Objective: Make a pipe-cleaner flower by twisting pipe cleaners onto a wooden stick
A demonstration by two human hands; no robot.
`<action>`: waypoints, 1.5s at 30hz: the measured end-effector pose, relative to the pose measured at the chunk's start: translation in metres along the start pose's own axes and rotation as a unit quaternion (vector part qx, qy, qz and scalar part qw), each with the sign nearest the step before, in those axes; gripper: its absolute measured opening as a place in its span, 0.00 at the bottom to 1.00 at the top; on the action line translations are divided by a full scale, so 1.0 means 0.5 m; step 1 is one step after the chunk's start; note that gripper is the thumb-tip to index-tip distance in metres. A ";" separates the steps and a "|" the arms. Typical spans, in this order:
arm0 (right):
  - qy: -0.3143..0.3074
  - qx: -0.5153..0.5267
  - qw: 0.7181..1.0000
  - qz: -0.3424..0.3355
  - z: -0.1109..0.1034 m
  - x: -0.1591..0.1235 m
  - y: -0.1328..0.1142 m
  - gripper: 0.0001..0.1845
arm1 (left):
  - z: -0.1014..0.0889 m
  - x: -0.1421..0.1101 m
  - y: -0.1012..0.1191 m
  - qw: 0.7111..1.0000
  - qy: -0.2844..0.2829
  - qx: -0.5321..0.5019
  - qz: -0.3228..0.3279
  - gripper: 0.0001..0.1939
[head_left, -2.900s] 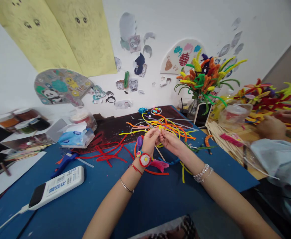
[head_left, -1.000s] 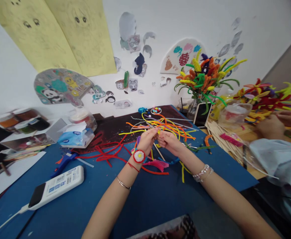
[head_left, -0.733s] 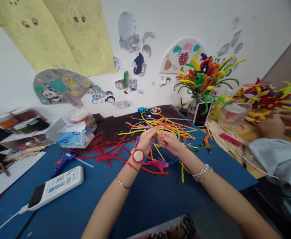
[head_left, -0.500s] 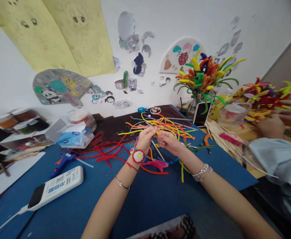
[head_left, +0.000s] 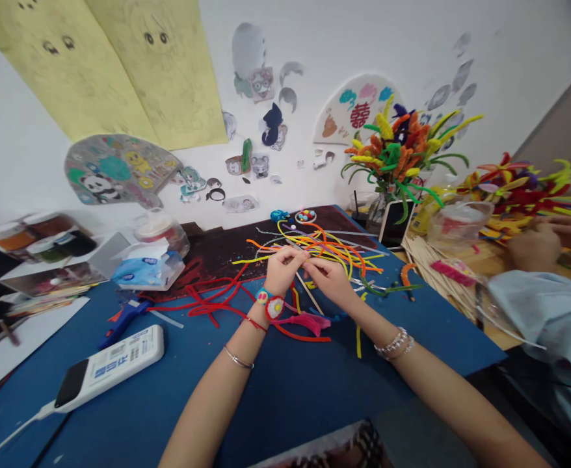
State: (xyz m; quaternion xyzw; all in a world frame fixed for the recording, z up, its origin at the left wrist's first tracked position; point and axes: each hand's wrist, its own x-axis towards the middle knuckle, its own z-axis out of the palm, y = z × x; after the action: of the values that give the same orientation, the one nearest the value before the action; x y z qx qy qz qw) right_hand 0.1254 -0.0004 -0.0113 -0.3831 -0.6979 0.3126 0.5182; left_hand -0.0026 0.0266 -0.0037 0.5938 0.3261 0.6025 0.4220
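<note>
My left hand [head_left: 285,270] and my right hand [head_left: 328,278] meet above the middle of the table, fingertips pinched together. What they pinch is too small and covered by the fingers to make out. Behind them spreads a loose pile of yellow and orange pipe cleaners [head_left: 334,242]. Red pipe cleaners [head_left: 202,296] lie tangled to the left of my left hand. A pink pipe-cleaner bundle [head_left: 309,321] rests below my hands, with a thin wooden stick [head_left: 309,296] just above it. A flower bracelet [head_left: 274,307] is around my left wrist.
A blue glue gun [head_left: 124,323], a white power bank [head_left: 112,361] and a tissue pack [head_left: 146,266] are at left. A vase of pipe-cleaner flowers [head_left: 397,143] and a phone [head_left: 395,224] stand back right. Another person's hand [head_left: 534,247] works at far right.
My right hand has gone from a closed fist to a fingertip pinch with its fingers straighter. My left wrist has turned slightly, and the bracelet has shifted with it.
</note>
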 end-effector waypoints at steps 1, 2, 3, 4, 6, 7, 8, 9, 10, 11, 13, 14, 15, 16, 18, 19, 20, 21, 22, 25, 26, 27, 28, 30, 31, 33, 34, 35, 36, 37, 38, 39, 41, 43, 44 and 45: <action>0.007 -0.011 1.000 -0.011 0.001 -0.001 0.001 0.15 | 0.000 0.000 -0.002 1.000 0.002 -0.005 -0.009 0.07; 0.014 -0.015 1.000 -0.017 0.001 -0.001 0.002 0.15 | 0.000 0.001 -0.003 1.000 0.002 -0.015 -0.020 0.06; 0.020 -0.014 0.999 -0.020 0.002 -0.001 0.004 0.14 | 0.000 0.001 -0.004 0.999 0.000 -0.027 -0.034 0.06; 0.024 -0.010 0.999 -0.020 0.002 -0.001 0.005 0.15 | -0.001 0.001 -0.004 0.998 -0.008 -0.038 -0.049 0.06; 0.018 0.009 1.000 -0.005 0.001 0.001 0.009 0.16 | -0.003 0.002 -0.003 0.995 -0.036 -0.053 -0.076 0.08; 0.007 0.024 1.000 0.009 0.000 0.002 0.011 0.16 | -0.005 0.002 -0.003 0.994 -0.052 -0.055 -0.084 0.08; -0.008 0.044 0.999 0.026 -0.001 0.003 0.012 0.16 | -0.008 0.003 -0.002 0.992 -0.064 -0.056 -0.089 0.09; -0.024 0.067 0.996 0.046 -0.002 0.004 0.014 0.15 | -0.011 0.004 -0.002 0.992 -0.071 -0.056 -0.089 0.09; -0.039 0.092 0.993 0.066 -0.003 0.005 0.015 0.15 | -0.014 0.005 -0.002 0.992 -0.072 -0.057 -0.086 0.09; -0.051 0.120 0.988 0.085 -0.004 0.007 0.016 0.15 | -0.017 0.006 -0.002 0.992 -0.068 -0.061 -0.082 0.09; -0.071 0.184 0.973 0.120 -0.005 0.008 0.018 0.14 | -0.020 0.007 -0.003 0.992 -0.059 -0.075 -0.079 0.08; -0.082 0.218 0.963 0.136 -0.005 0.009 0.019 0.14 | -0.021 0.007 -0.003 0.992 -0.055 -0.084 -0.081 0.09; -0.093 0.251 0.952 0.151 -0.006 0.009 0.020 0.14 | -0.022 0.007 -0.003 0.991 -0.052 -0.093 -0.086 0.09; -0.101 0.279 0.940 0.166 -0.006 0.009 0.021 0.13 | -0.022 0.007 -0.004 0.990 -0.051 -0.100 -0.090 0.09; -0.109 0.321 0.921 0.193 -0.008 0.010 0.025 0.13 | -0.022 0.008 -0.005 0.989 -0.052 -0.105 -0.092 0.09; -0.108 0.338 0.913 0.203 -0.009 0.011 0.027 0.12 | -0.023 0.008 -0.007 0.990 -0.052 -0.102 -0.087 0.09; -0.106 0.353 0.905 0.211 -0.010 0.011 0.028 0.11 | -0.023 0.008 -0.008 0.991 -0.054 -0.096 -0.081 0.09; -0.104 0.368 0.898 0.217 -0.011 0.012 0.030 0.11 | -0.025 0.009 -0.009 0.992 -0.057 -0.087 -0.074 0.09; -0.104 0.383 0.890 0.223 -0.012 0.012 0.031 0.10 | -0.026 0.009 -0.010 0.993 -0.061 -0.076 -0.068 0.09; -0.117 0.412 0.872 0.239 -0.015 0.013 0.032 0.09 | -0.034 0.011 -0.004 0.993 -0.093 -0.045 -0.052 0.10; -0.121 0.417 0.868 0.243 -0.016 0.013 0.033 0.09 | -0.037 0.012 -0.001 0.992 -0.109 -0.037 -0.046 0.10; -0.125 0.419 0.865 0.245 -0.016 0.014 0.034 0.09 | -0.039 0.013 0.003 0.991 -0.122 -0.032 -0.039 0.10; -0.127 0.419 0.865 0.246 -0.016 0.014 0.035 0.09 | -0.042 0.014 0.006 0.990 -0.132 -0.030 -0.032 0.10; -0.123 0.412 0.870 0.241 -0.015 0.013 0.036 0.09 | -0.045 0.015 0.010 0.989 -0.141 -0.029 -0.022 0.09; -0.119 0.406 0.874 0.237 -0.014 0.013 0.036 0.09 | -0.046 0.015 0.011 0.989 -0.141 -0.028 -0.017 0.09; -0.117 0.392 0.883 0.230 -0.013 0.012 0.037 0.09 | -0.047 0.015 0.009 0.989 -0.149 -0.019 -0.012 0.09; -0.117 0.384 0.887 0.228 -0.013 0.012 0.037 0.10 | -0.048 0.015 0.007 0.988 -0.155 -0.013 -0.010 0.08; -0.118 0.375 0.891 0.227 -0.012 0.011 0.037 0.10 | -0.048 0.014 0.004 0.987 -0.159 -0.005 -0.009 0.08; -0.117 0.361 0.898 0.224 -0.011 0.011 0.037 0.10 | -0.049 0.013 0.003 0.987 -0.160 0.004 -0.008 0.08; -0.113 0.341 0.907 0.219 -0.011 0.011 0.038 0.10 | -0.049 0.013 0.001 0.987 -0.158 0.014 -0.006 0.08; -0.104 0.315 0.919 0.211 -0.010 0.011 0.038 0.11 | -0.050 0.012 0.001 0.988 -0.154 0.027 -0.006 0.08; -0.091 0.281 0.935 0.198 -0.009 0.011 0.038 0.11 | -0.051 0.012 0.000 0.988 -0.149 0.043 -0.004 0.08; -0.061 0.189 0.968 0.156 -0.008 0.012 0.036 0.12 | -0.053 0.012 0.001 0.987 -0.139 0.077 -0.004 0.08; -0.030 0.069 0.993 0.091 -0.006 0.011 0.032 0.13 | -0.054 0.013 0.001 0.986 -0.128 0.110 -0.010 0.08; -0.015 0.002 0.998 0.053 -0.004 0.010 0.029 0.12 | -0.054 0.014 0.000 0.984 -0.122 0.125 -0.017 0.09; 0.000 -0.065 0.998 0.012 -0.003 0.007 0.027 0.12 | -0.053 0.015 -0.001 0.983 -0.113 0.140 -0.032 0.10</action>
State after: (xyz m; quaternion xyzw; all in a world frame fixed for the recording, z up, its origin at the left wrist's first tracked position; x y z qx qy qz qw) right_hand 0.1288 0.0096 -0.0205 -0.4245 -0.7117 0.2733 0.4884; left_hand -0.0283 0.0364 -0.0031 0.7007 0.3756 0.4662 0.3880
